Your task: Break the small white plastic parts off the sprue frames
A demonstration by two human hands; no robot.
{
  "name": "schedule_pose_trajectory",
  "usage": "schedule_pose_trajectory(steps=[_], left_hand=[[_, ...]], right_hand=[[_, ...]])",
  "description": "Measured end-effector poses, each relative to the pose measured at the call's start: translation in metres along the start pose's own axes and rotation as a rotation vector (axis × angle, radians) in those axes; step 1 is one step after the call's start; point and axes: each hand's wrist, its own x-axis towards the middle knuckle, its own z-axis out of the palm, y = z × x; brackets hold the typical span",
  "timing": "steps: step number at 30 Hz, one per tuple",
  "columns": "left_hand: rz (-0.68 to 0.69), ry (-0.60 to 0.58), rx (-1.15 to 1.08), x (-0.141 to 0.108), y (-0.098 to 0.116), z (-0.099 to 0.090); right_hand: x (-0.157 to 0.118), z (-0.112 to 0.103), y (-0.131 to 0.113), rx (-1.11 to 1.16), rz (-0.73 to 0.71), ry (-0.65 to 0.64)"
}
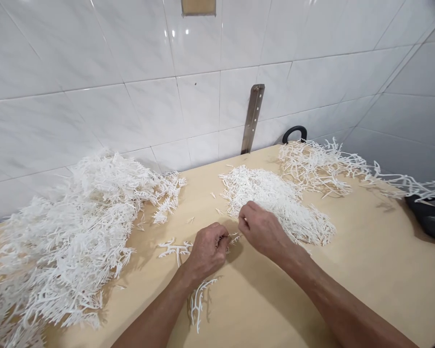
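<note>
My left hand (208, 249) is closed in a pinch on a white branched plastic sprue (176, 248). Arms of the sprue stick out left of the hand, and a curved white branch (198, 304) shows below the wrist; whether both belong to one piece is hidden. Thin tips also poke out between my two hands. Just to the right, my right hand (263, 229) has its fingers pressed together close to those tips, and what they hold, if anything, is too small to see. Behind it lies a pile of small loose white plastic pieces (261, 186).
A large heap of white branched pieces (76, 232) covers the table's left side. Bare, tangled sprues (319, 166) lie at the back right, beside a curved black handle (295, 130). A black object (429, 220) sits at the right edge. A metal bracket (253, 118) stands against the tiled wall.
</note>
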Motion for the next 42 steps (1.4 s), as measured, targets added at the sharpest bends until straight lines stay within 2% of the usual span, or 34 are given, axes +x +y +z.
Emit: schedule_pose_trajectory(steps=[2, 5, 7, 9, 12, 17, 20, 25, 30, 36, 42], left_hand=[[-0.052, 0.069, -0.077, 0.0, -0.001, 0.003], [-0.202, 0.162, -0.302, 0.002, -0.003, 0.005], [-0.292, 0.178, -0.457, 0.004, -0.006, 0.005], [-0.343, 0.185, -0.572, 0.006, -0.008, 0.004], [-0.345, 0.224, -0.667, 0.008, -0.009, 0.002], [-0.349, 0.276, -0.693, 0.01, -0.008, 0.001], [-0.349, 0.324, -0.686, 0.01, -0.01, 0.002], [-0.291, 0.407, -0.598, 0.011, -0.018, 0.006], [-0.276, 0.414, -0.569, 0.01, -0.013, 0.004], [-0.285, 0.186, -0.619, 0.009, -0.01, -0.003], [-0.241, 0.093, -0.594, 0.009, -0.008, -0.006]], right_hand=[[0.004, -0.009, 0.012, 0.034, 0.079, 0.131], [0.008, -0.023, 0.03, 0.029, 0.202, 0.328], [0.009, -0.029, 0.037, 0.021, 0.256, 0.408], [0.008, -0.029, 0.038, 0.048, 0.279, 0.427], [0.006, -0.023, 0.027, 0.188, 0.29, 0.32], [0.001, -0.018, -0.002, 0.453, 0.292, -0.066], [-0.001, -0.019, -0.009, 0.609, 0.338, -0.252], [-0.005, -0.011, -0.008, 0.764, 0.357, -0.418], [-0.005, 0.002, -0.007, 0.833, 0.409, -0.432], [-0.003, 0.002, -0.006, 0.862, 0.443, -0.298], [-0.002, -0.001, -0.004, 0.863, 0.441, -0.231]])
